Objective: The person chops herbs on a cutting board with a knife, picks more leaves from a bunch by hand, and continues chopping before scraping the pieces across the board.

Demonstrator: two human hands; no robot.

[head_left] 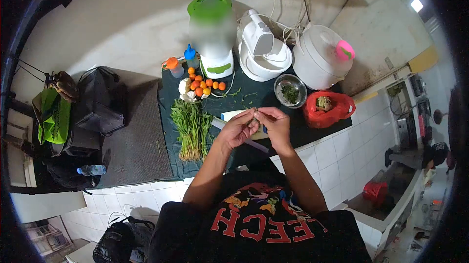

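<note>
In the head view my left hand [238,130] and my right hand [275,127] meet fingertip to fingertip over a cutting board [228,115]. Both are closed in a pinch; something small and dark may be between them, but I cannot make it out. The board is partly hidden beneath my hands. A long, pale, flat strip, perhaps a knife [257,146], shows under my left wrist. Left of my hands lies a bunch of leafy greens [191,128] with its roots toward me. A metal bowl [299,98] with chopped greens stands behind my right hand.
Small orange fruits [199,85] and garlic [184,85] lie behind the greens. Along the wall stand a green-lidded appliance [216,62], a white mixer [259,40] and a rice cooker [320,50]. A red plastic bag [330,111] sits at the right. Another person [415,158] is far right.
</note>
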